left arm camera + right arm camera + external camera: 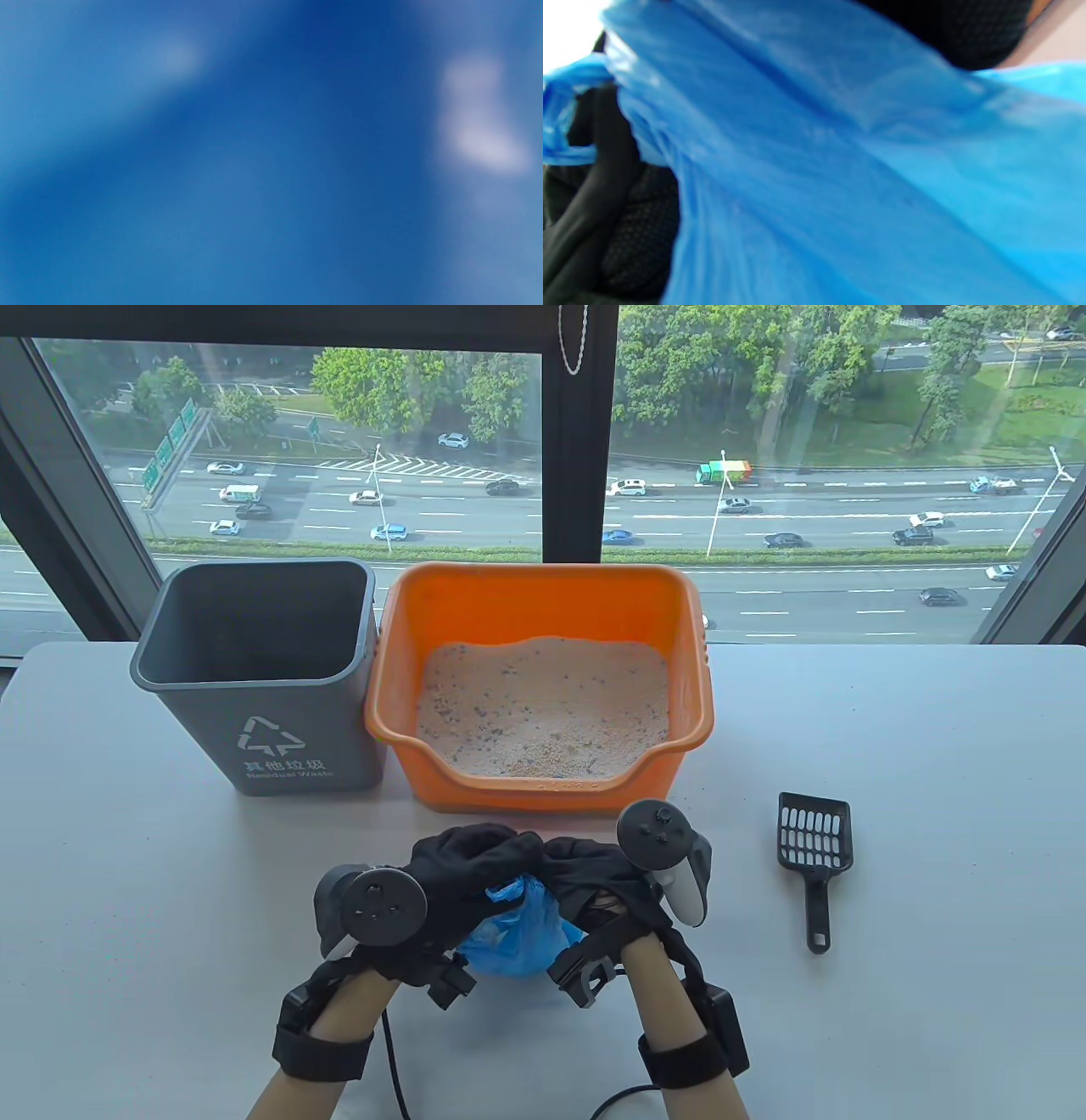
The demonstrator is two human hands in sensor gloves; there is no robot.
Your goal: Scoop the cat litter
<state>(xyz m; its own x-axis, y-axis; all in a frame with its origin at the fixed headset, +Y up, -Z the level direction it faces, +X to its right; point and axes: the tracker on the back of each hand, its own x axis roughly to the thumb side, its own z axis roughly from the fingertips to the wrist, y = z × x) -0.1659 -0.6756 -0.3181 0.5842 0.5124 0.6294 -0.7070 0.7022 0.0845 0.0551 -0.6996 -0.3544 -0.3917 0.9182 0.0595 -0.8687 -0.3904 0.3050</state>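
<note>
From the table view, both hands meet near the front edge of the bench (pixel 933 712), the left hand (pixel 462 869) and the right hand (pixel 598 878) each with fingers curled into a crumpled blue plastic bag (pixel 513 937) held between them. The step in hand looks like opening that bag, probably to line the grey bin (pixel 254 678) at the back left. To do it well, each hand should pinch one layer of the film and draw the two apart rather than tug the whole wad. The orange litter tray (pixel 543 780) sits just beside the bin, its litter (pixel 543 708) untouched, and the black scoop (pixel 814 848) lies flat toward the right edge, well apart from the hands.

The left wrist view shows only blurred blue, the bag pressed against the lens; the fingers cannot be told here.

In the right wrist view, gloved fingers (pixel 606 203) close around a gathered fold of the bag (pixel 840 190), whose film stretches taut across the frame.
</note>
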